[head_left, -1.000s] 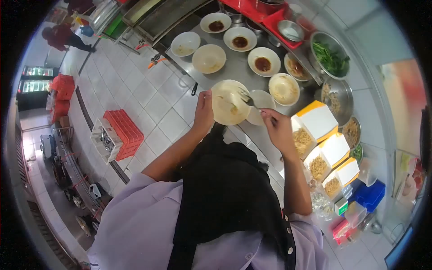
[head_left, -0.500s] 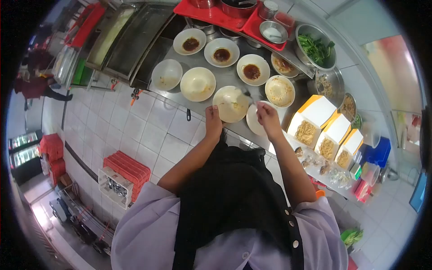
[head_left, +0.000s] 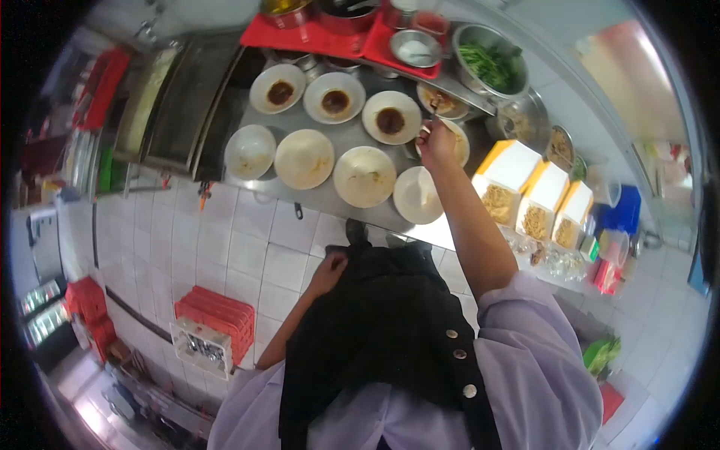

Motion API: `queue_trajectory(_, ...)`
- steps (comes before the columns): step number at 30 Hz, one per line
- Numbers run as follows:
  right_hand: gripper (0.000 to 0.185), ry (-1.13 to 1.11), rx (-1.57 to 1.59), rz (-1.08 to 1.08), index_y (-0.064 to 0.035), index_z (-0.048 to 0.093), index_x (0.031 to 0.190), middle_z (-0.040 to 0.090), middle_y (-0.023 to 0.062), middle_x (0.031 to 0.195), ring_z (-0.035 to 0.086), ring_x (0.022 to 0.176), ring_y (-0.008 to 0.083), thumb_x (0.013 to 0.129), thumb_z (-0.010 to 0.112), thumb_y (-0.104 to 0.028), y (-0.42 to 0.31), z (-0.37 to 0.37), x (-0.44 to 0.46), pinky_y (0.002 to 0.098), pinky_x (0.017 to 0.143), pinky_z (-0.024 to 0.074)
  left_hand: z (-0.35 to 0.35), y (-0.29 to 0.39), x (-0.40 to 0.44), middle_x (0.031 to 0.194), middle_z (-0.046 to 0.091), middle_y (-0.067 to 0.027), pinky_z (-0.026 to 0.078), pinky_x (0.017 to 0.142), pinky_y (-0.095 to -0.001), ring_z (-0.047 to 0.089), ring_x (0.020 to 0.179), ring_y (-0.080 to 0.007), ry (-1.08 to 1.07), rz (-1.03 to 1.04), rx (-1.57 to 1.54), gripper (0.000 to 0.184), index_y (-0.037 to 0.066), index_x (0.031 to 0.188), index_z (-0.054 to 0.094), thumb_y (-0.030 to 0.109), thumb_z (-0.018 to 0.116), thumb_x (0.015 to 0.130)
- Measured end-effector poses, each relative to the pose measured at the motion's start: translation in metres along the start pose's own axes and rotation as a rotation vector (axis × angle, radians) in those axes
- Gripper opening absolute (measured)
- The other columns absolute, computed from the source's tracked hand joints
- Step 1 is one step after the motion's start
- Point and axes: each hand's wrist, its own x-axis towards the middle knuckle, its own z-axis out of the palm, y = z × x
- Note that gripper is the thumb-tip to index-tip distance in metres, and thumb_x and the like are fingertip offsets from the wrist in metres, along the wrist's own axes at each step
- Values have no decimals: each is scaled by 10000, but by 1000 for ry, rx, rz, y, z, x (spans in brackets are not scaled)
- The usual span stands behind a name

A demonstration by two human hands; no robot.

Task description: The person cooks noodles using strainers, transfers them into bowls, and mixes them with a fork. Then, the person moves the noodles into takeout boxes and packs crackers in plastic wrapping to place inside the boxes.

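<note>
My right hand (head_left: 437,142) is closed on a spoon (head_left: 434,110), whose far end reaches over a bowl with brown-red contents (head_left: 452,103) at the back right of the counter. Beneath my right wrist, a stained bowl (head_left: 461,147) is partly hidden. Lower down, my left hand (head_left: 330,271) hangs in front of the black apron, holding nothing, its fingers loosely bent. Along the counter's front edge lie a bowl with green scraps (head_left: 364,177), a cream bowl (head_left: 304,159), a pale bowl (head_left: 250,152) and a white bowl (head_left: 418,196).
Behind are bowls of dark sauce (head_left: 334,98). A red tray (head_left: 315,35) with pots sits on the shelf, beside a metal bowl of greens (head_left: 491,63). To the right stand noodle boxes (head_left: 534,223). Red crates (head_left: 217,319) rest on the floor at left.
My left hand has let go of the bowl rim and dropped toward the apron. My right hand has carried the spoon from the green-flecked bowl up to the back right bowl. The view has shifted.
</note>
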Motion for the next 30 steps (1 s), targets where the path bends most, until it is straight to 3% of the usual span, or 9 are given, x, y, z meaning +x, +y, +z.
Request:
queue_trajectory(2, 196, -29, -46, -56, -92, 613, 1252, 681, 74, 1167, 591, 789, 172, 1100, 606, -217, -11, -9, 2, 315, 675, 491, -8, -62, 6, 1249, 720, -199, 513, 1061, -388, 698, 1184, -293, -238, -50, 42, 496, -22, 1432, 580, 375, 567, 1133)
queue_trajectory(8, 789, -41, -187, 51, -115, 182, 1707, 736, 95, 1169, 685, 790, 211, 1023, 574, -86, -20, -11, -48, 333, 720, 550, -35, -10, -3, 1274, 725, -206, 509, 1071, -410, 701, 1193, -305, -446, 14, 240, 484, -6, 1419, 611, 381, 552, 1133)
queue_trajectory(12, 498, -277, -462, -234, -106, 487, 1568, 750, 77, 1020, 687, 748, 170, 1090, 579, -213, -5, -71, -126, 329, 700, 553, -48, 27, -2, 1291, 728, -210, 507, 1078, -425, 703, 1199, -313, -632, 29, 365, 479, 5, 1410, 632, 385, 542, 1133)
queue_trajectory(15, 373, -267, -970, -77, 9, 754, 1163, 715, 184, 792, 715, 762, 218, 1094, 628, -335, -26, -132, -217, 408, 770, 570, -55, 62, -2, 1303, 730, -214, 505, 1083, -436, 705, 1204, -319, -807, 32, 486, 476, 13, 1403, 647, 388, 534, 1133)
queue_trajectory(19, 375, -415, -1308, -343, -108, 742, 1345, 731, 184, 1303, 669, 1196, 384, 1051, 652, -321, 65, -329, -269, 484, 1073, 494, -39, 154, 10, 1320, 733, -218, 503, 1089, -450, 707, 1210, -328, -1053, 103, 763, 474, 24, 1395, 668, 392, 524, 1133)
queue_trajectory(20, 357, -326, -1369, -221, -120, 765, 1310, 718, 177, 1337, 654, 1226, 379, 1050, 651, -335, 63, -344, -297, 493, 1101, 473, -24, 205, 15, 1300, 742, -222, 509, 1079, -448, 713, 1193, -335, -1125, 74, 910, 469, 22, 1378, 677, 392, 524, 1133)
queue_trajectory(24, 357, -324, -1431, -134, -122, 820, 1184, 733, 178, 1293, 673, 1189, 387, 1049, 644, -402, 30, -381, -307, 506, 1075, 496, 58, 340, 52, 1147, 776, -93, 576, 911, -380, 726, 991, -204, -966, 176, 621, 398, 18, 1269, 708, 354, 541, 1135)
queue_trajectory(26, 337, -360, -1409, -10, -117, 827, 1105, 754, 181, 1182, 704, 1084, 387, 1035, 640, -388, 22, -400, -296, 492, 977, 540, 114, 395, 72, 1044, 772, -59, 579, 855, -363, 720, 947, -172, -624, 207, 384, 389, 19, 1177, 717, 375, 568, 1125)
queue_trajectory(30, 455, -329, -1355, 172, -75, 818, 1062, 766, 212, 961, 726, 953, 433, 1042, 632, -490, -25, -435, -284, 524, 888, 568, 196, 470, 124, 924, 727, -61, 569, 794, -352, 704, 880, -159, -164, 553, 698, 370, 16, 1104, 706, 377, 625, 1093)
